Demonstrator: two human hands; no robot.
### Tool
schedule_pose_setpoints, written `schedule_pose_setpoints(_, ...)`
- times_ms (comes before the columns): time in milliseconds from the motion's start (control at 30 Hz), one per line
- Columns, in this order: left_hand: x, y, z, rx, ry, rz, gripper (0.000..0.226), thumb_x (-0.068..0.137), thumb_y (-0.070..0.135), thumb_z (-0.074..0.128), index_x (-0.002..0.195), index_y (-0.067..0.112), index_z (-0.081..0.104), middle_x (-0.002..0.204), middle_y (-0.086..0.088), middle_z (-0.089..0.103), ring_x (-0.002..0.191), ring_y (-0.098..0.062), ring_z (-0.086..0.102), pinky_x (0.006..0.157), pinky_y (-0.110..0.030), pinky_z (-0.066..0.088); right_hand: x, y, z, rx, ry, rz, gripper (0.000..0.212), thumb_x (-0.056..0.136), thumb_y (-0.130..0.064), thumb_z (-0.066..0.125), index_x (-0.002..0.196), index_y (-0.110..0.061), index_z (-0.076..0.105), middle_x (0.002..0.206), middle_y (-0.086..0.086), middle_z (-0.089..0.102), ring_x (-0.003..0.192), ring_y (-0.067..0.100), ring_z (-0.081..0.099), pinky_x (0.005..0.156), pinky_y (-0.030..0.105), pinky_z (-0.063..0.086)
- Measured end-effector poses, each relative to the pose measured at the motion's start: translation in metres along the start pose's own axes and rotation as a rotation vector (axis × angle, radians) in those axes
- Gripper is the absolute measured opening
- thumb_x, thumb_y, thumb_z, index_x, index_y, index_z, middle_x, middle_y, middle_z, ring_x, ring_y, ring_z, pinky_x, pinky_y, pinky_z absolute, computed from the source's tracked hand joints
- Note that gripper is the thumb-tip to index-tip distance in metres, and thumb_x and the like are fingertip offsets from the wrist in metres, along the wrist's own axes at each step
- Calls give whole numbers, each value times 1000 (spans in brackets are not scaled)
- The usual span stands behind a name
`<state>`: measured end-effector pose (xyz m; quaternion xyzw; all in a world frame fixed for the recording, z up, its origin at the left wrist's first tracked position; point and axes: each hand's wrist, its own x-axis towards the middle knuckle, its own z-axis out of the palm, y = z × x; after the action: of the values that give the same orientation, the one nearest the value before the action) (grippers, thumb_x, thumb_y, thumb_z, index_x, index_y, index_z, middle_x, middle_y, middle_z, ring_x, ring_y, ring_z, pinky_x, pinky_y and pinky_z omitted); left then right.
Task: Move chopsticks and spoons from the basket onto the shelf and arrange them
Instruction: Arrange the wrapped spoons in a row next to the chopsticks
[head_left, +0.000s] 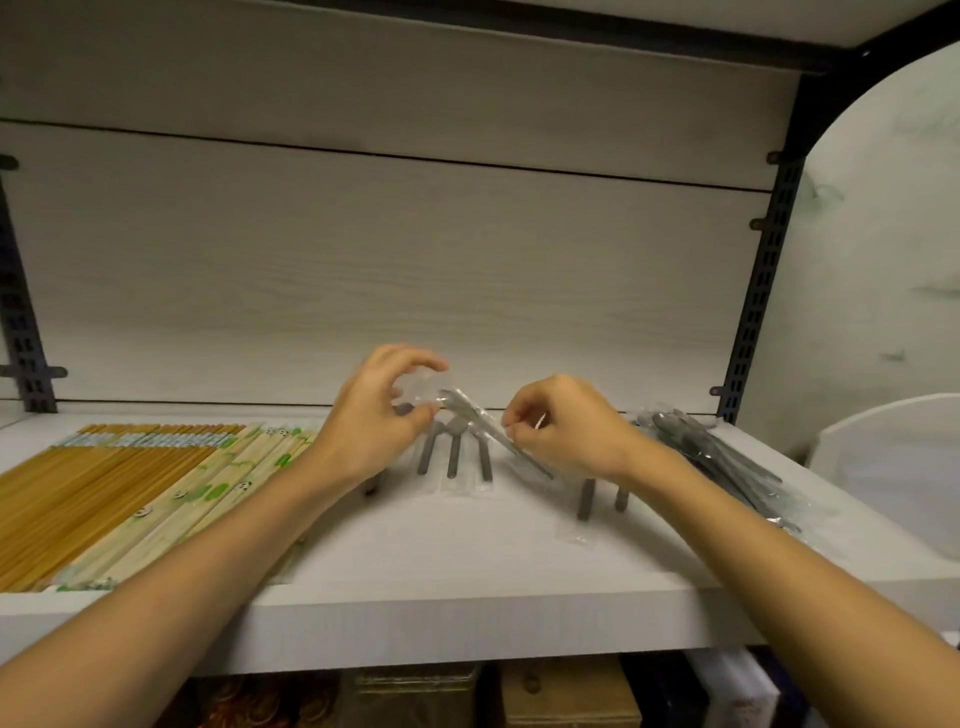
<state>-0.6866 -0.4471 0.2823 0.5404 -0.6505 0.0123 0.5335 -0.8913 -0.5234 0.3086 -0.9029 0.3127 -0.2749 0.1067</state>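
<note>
On the white shelf (467, 561), mid-depth, centre: one wrapped spoon (475, 423), clear sleeve, held tilted above the board between both hands, bowl end up and to the left, handle end down and to the right.

Left hand (371, 421): fingers curled, thumb and forefinger pinching the upper end of the sleeve; other fingers arched over it.

Right hand (563, 428): fingers curled, pinching the lower part of the same spoon near its handle.

Below the held item: row of wrapped spoons (454, 457) lying flat, handles toward the front edge, set side by side; left end of the row partly hidden by the left wrist.

Just right of that row, under the right wrist: two more spoon handles (587, 501) lying flat in their sleeves, bowls hidden.

Far right of shelf: loose pile of wrapped spoons (722, 460), overlapping, angled toward the back corner.

Left of shelf: yellow chopsticks (78, 499), packed in a flat block; beside them, touching, pale chopsticks in panda-print paper sleeves (208, 493), fanned slightly.

Behind: pale wood-grain back panel (415, 249); dark slotted upright (763, 270) at right.

Basket: not in view
</note>
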Motion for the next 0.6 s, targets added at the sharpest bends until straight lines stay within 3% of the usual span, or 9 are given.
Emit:
schedule_pose_setpoints(100,1,-8,-3,151,14,-10,31,86,8,65,111,25,61,116,11,50,107,-2,45,88,-17,39,3,13,-8,379,103,360,13,84,-3,62,76,-8,70,69,5,69,53,13,61,48,21,48)
schedule_pose_setpoints(200,-4,-18,2,245,-187,65,18,87,11,64,99,24,64,96,15,54,92,-6,49,82,-25,40,5,20,-6,614,56,601,8,87,1,61,82,-2,67,69,13,67,47,17,56,48,24,52)
schedule_pose_setpoints(300,-10,-16,10,290,-417,57,14,88,33,62,101,30,64,101,9,61,93,-7,53,84,-28,41,10,24,8,637,-9,669,5,87,2,61,86,2,66,61,14,64,42,17,53,46,24,50)
schedule_pose_setpoints(400,-14,-10,18,372,-537,112,22,94,41,53,109,28,63,112,12,59,106,-4,48,95,-26,39,12,31,22,350,0,587,10,86,-5,61,79,-4,69,62,10,67,48,17,57,55,26,51)
schedule_pose_setpoints(500,-21,-5,21,406,-584,135,28,97,46,44,107,27,63,107,13,57,103,-5,46,94,-29,40,6,30,27,-50,52,346,17,90,-15,56,85,-9,71,80,6,69,76,18,59,66,24,42)
schedule_pose_setpoints(600,-26,-5,21,453,-580,139,32,98,49,39,108,27,60,109,13,55,104,-6,46,93,-31,41,0,32,30,-176,63,198,20,93,-19,54,97,-10,71,98,6,69,91,20,58,72,23,38)
